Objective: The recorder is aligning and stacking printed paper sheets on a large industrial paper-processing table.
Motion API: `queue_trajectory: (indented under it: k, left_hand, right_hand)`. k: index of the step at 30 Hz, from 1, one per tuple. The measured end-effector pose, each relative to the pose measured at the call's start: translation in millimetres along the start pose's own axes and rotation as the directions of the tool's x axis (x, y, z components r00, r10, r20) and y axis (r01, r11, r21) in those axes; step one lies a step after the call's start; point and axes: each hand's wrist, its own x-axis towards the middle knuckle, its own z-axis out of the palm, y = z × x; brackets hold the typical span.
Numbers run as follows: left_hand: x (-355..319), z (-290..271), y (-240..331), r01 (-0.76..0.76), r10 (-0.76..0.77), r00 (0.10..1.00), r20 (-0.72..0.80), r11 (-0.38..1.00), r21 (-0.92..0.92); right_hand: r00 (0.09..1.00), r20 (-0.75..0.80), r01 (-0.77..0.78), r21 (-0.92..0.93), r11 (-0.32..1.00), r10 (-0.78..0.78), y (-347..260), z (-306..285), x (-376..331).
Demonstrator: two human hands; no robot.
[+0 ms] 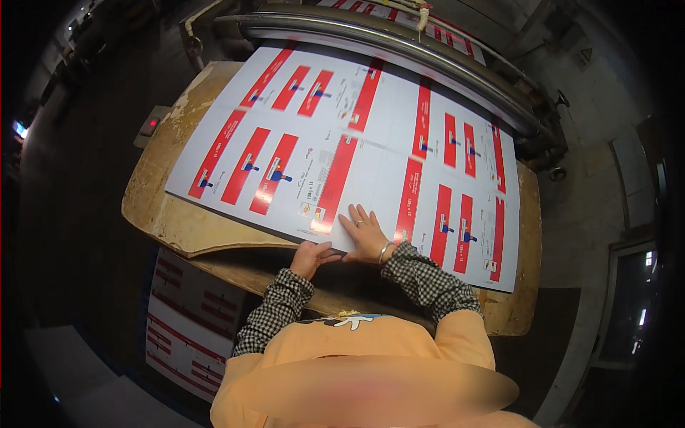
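Observation:
A large white printed sheet (389,178) with red bands and small blue marks lies across a worn wooden table. My right hand (367,237) rests flat on it near the front edge, fingers spread, with a ring and a bracelet showing. Just to its left, my left hand (312,259) is closed at the sheet's front edge, its fingers partly hidden at the rim. Both forearms wear black-and-white checked sleeves. At the far side, the sheet reaches up to a long metal roller (385,43).
The table (160,214) has a chipped, curved front edge. A roller machine spans the back, with more printed sheets beyond it. Below left sits a stack of similar sheets (189,321). A small box with a red light (151,123) is beside the table's left side.

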Motion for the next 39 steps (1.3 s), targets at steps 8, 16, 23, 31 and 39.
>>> queue_trajectory:
  k: [8,16,23,31,39]
  left_hand:
    - [6.9,-19.9,-16.6,-0.004,0.005,0.999,0.052,1.000,-0.028]
    - [12.3,-23.8,-19.9,-0.019,0.019,1.000,0.007,1.000,-0.021]
    - [6.2,-21.4,-12.7,0.039,-0.043,0.998,-0.050,0.996,-0.085]
    - [6.4,-3.9,-3.7,0.024,-0.029,0.997,-0.067,0.997,-0.072]
    - [-2.0,24.0,12.8,0.027,-0.047,0.994,-0.094,0.979,-0.204]
  right_hand:
    - [0.991,0.006,0.115,0.431,0.895,-0.130,9.7,-60.6,-1.6]
    - [0.987,-0.117,0.153,0.460,0.875,-0.111,5.6,-29.2,-12.7]
    - [0.998,-0.039,0.063,0.374,0.925,-0.052,20.2,-14.9,8.7]
    - [0.754,-0.409,-0.299,0.482,0.823,0.514,93.7,1.9,30.4]
    - [-0.256,-0.678,-0.562,0.684,0.464,0.689,235.8,15.6,-244.5]
